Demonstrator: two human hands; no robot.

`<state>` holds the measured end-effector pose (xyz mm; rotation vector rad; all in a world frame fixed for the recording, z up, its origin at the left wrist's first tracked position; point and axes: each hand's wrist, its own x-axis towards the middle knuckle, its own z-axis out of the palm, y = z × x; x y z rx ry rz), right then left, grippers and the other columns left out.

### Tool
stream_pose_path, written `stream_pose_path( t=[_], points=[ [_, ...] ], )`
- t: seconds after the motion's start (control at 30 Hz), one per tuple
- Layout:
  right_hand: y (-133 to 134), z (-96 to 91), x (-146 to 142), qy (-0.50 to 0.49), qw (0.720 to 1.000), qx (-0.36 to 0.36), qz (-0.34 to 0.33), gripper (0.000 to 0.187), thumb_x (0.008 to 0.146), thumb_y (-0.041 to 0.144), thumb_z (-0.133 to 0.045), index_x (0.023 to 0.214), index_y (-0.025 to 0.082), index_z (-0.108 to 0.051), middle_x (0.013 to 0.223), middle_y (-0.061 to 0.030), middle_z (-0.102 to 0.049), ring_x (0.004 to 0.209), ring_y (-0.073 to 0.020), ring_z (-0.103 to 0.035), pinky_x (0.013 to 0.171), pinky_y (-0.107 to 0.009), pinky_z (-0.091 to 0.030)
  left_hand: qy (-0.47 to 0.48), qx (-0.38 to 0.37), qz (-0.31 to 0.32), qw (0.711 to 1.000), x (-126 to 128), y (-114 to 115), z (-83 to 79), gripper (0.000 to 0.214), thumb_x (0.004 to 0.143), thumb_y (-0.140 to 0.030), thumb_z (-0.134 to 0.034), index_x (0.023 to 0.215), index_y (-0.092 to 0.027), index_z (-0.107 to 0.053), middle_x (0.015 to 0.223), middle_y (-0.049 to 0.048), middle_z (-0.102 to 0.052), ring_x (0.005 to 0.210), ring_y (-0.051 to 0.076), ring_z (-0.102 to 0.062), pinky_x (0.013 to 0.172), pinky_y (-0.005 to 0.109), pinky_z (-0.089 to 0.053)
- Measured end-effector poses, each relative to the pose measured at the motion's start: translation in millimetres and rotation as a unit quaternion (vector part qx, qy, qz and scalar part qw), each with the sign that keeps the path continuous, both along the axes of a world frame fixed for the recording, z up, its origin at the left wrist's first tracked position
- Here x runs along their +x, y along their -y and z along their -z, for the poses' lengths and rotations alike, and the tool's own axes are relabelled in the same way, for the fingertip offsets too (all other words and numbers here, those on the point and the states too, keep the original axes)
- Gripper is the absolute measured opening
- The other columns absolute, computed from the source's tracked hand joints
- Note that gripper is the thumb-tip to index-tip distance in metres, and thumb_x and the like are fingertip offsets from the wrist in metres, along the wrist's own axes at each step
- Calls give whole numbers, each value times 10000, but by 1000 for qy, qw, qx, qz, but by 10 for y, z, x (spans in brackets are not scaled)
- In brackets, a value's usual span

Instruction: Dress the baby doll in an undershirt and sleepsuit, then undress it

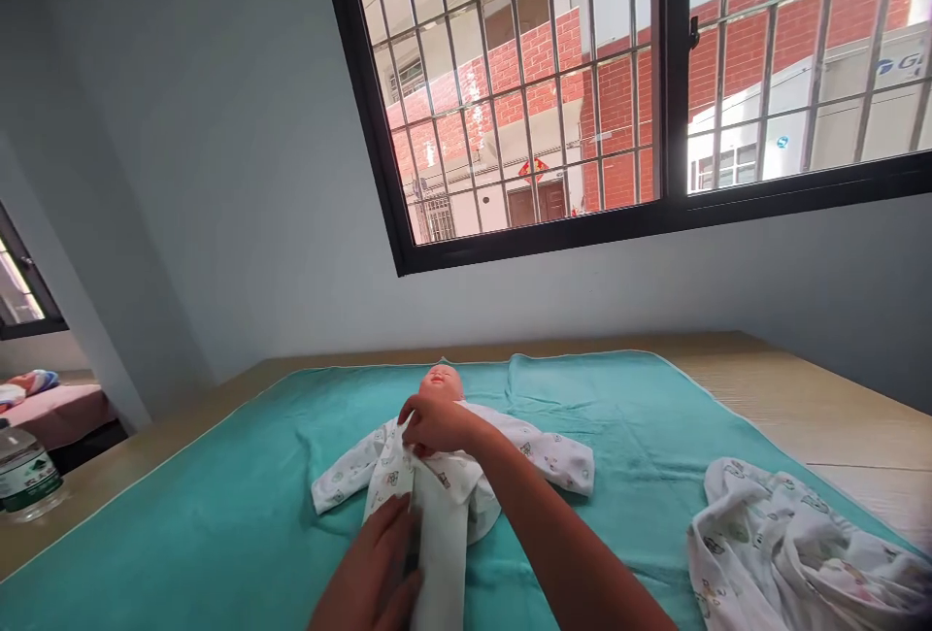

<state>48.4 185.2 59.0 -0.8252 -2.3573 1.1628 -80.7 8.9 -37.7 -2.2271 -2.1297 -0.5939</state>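
A baby doll (442, 382) lies on its back, its head away from me, in a white baby shirt (560, 461) with small printed figures. The shirt's sleeves are spread out to both sides. My right hand (437, 424) is at the doll's chest, fingers pinched on the front of the shirt near the neck. Lower down, my left hand (375, 563) is beside the shirt's front panel, thumb and fingers apart and partly blurred. A plain white strip of cloth (443, 553) runs down the middle towards me. The doll's lower body is hidden.
A teal cloth (218, 505) covers much of the wooden table (786, 379). Crumpled printed baby clothing (793, 544) lies at the right. A clear bottle with a green label (27, 476) stands at the left edge. Behind the table is a wall with a barred window (524, 97).
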Motion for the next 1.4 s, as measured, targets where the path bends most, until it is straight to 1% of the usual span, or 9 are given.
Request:
stream_pose_path(
  t=[0.1, 0.23, 0.4, 0.57, 0.73, 0.9, 1.03, 1.27, 1.4],
  points=[
    [127, -8, 101, 49, 997, 24, -54, 228, 693, 171, -614, 911, 222, -658, 714, 24, -677, 658, -140, -635, 591, -221, -475, 110, -7, -26, 994, -227, 153, 114, 519, 864, -400, -403, 1364, -282, -475, 1496, 20, -403, 1371, 232, -383, 1142, 414, -351],
    [350, 45, 423, -43, 997, 68, 15, 254, 800, 291, -580, 1045, 255, -635, 1058, -13, -673, 952, -175, -631, 786, -271, -498, 306, -58, -73, 948, -380, 240, 260, 623, 834, -469, -450, 1385, -186, -383, 1467, 109, -430, 1322, 248, -447, 1082, 376, -420],
    [600, 587, 910, -82, 975, 132, 156, 571, 754, 364, -673, 1289, 268, -503, 1347, -53, -491, 1211, -247, -477, 1003, -367, -406, 517, -106, -109, 842, -225, 171, 276, 984, 697, -544, -640, 1465, -128, -188, 1395, 185, -485, 1190, 307, -564, 969, 370, -499],
    [691, 1117, 1091, -51, 982, 48, 176, 244, 720, 250, -630, 951, 177, -613, 899, -27, -633, 833, -193, -571, 765, -305, -452, 614, -99, -62, 781, -26, 14, 2, 941, 602, -537, -747, 1374, -133, -391, 1181, 159, -648, 1096, 344, -610, 869, 346, -532],
    [829, 1027, 1031, -75, 973, 100, 194, 165, 797, 263, -513, 672, 177, -447, 635, 28, -461, 609, -114, -411, 579, -234, -333, 652, -92, -63, 750, 98, -40, -165, 759, 708, -509, -683, 1328, -132, -459, 1063, 149, -689, 928, 311, -669, 727, 345, -546],
    [1087, 971, 1221, -30, 966, 206, 152, 161, 790, 188, -467, 664, 185, -367, 653, 29, -414, 595, -99, -362, 570, -222, -289, 640, -84, -38, 763, 239, -45, -214, 607, 730, -455, -666, 1252, -170, -550, 1116, 141, -680, 986, 299, -656, 723, 287, -529],
    [1173, 1071, 1369, 76, 967, 203, 137, 111, 774, 162, -462, 679, 180, -407, 681, 21, -496, 600, -102, -403, 570, -224, -274, 611, -83, -15, 787, 255, -85, -162, 523, 746, -434, -637, 1211, -200, -581, 1131, 102, -683, 1011, 267, -649, 749, 269, -515],
    [1261, 1035, 1341, 87, 964, 185, 171, 71, 848, 255, -486, 816, 200, -519, 798, 16, -595, 631, -115, -519, 598, -222, -347, 408, -12, -93, 908, -25, -135, -42, 458, 823, -582, -443, 873, -174, -645, 826, 59, -693, 767, 224, -619, 659, 307, -471],
    [1275, 1086, 1317, 48, 955, 218, 197, 260, 849, 245, -487, 1106, 233, -527, 1036, -28, -611, 689, -126, -588, 598, -224, -395, 340, 37, -119, 932, -129, -85, 45, 389, 862, -500, -373, 722, -193, -566, 688, 13, -624, 661, 183, -547, 589, 266, -407]
  ],
)
